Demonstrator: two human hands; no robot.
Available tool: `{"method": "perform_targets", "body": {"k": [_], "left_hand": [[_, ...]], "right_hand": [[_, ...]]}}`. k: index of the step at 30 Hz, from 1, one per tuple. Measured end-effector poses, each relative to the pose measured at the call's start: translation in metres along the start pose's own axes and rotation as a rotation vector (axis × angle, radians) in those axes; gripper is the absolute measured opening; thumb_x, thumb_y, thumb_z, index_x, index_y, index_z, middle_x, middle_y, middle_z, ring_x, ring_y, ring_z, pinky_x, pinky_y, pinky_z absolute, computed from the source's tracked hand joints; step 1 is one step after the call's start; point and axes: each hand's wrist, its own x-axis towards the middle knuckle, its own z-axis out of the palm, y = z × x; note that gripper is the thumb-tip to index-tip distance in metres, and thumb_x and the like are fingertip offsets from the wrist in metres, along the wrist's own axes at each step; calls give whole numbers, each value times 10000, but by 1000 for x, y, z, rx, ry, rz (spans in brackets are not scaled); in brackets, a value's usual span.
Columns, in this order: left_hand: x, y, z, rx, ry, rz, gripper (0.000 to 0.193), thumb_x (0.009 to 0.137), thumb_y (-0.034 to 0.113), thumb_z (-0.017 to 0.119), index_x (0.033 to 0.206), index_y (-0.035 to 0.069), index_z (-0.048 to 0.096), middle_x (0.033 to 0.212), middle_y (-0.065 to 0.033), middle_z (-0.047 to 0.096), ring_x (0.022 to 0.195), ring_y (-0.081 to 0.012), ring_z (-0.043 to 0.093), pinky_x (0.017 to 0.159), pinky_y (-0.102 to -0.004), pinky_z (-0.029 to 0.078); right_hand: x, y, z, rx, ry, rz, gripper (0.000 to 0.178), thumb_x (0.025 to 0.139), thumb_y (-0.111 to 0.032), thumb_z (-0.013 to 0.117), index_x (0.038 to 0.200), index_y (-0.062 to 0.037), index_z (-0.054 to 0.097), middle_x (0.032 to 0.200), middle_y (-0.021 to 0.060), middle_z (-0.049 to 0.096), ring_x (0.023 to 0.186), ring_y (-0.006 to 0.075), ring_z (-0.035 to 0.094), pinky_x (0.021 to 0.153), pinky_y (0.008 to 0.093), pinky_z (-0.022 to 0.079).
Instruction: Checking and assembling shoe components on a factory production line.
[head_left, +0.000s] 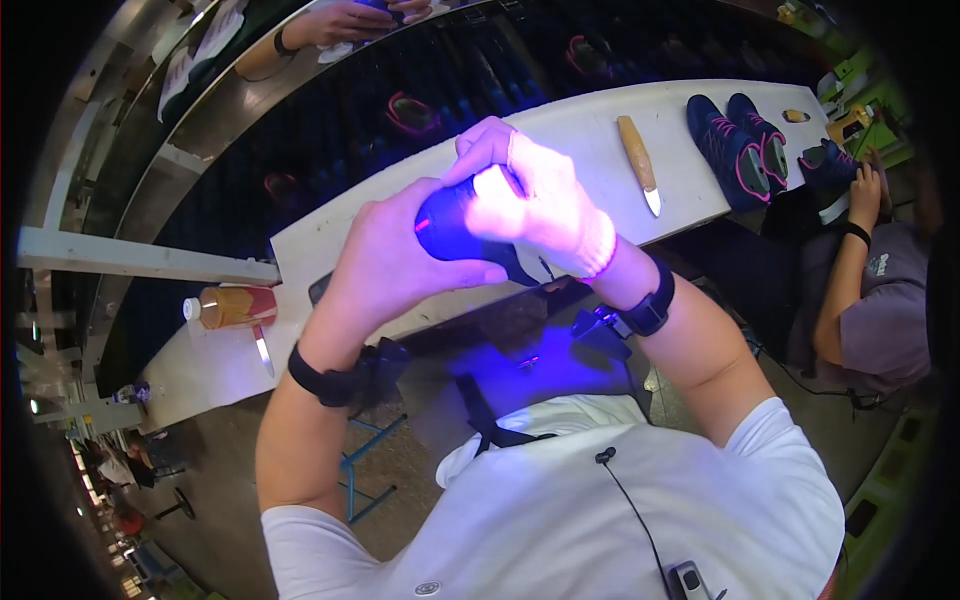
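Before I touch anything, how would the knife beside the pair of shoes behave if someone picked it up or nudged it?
The knife should feel stiff, given its straight, shiny blade. It may be handle-heavy, since the yellowish handle looks longer than the blade. Nudged, it would probably slide rather than roll, given its long, uneven outline.

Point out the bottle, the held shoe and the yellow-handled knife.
Bottle (236, 307): head view, on its body.
Held shoe (449, 226): head view, on its dark surface.
Yellow-handled knife (636, 156): head view, on its handle.
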Motion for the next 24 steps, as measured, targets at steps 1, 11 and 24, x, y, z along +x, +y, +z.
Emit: {"method": "perform_targets", "body": {"k": [1, 11, 24], "left_hand": [[-2, -1, -1, -36, -3, -44, 719, 623, 424, 1018, 1143, 26, 721, 951, -94, 779, 873, -210, 761, 845, -346, 592], [-27, -9, 13, -208, 143, -388, 619, 731, 355, 994, 1107, -7, 662, 862, -96, 774, 725, -156, 766, 689, -307, 610], [44, 49, 27, 393, -51, -167, 754, 731, 510, 943, 1119, -54, 628, 784, -174, 743, 692, -313, 768, 654, -405, 621]], "right_hand": [[-1, 1, 4, 91, 31, 28, 401, 927, -344, 751, 1165, -26, 704, 1072, 110, 647, 1025, 231, 653, 918, 351, 518], [24, 27, 22, 1147, 80, 543, 224, 975, -234, 637, 949, -13, 615, 980, 102, 596, 892, 215, 573, 872, 359, 518], [20, 25, -37, 428, -77, 0, 291, 997, -304, 553, 907, -29, 530, 973, 85, 516, 889, 230, 481, 821, 352, 430]]}}
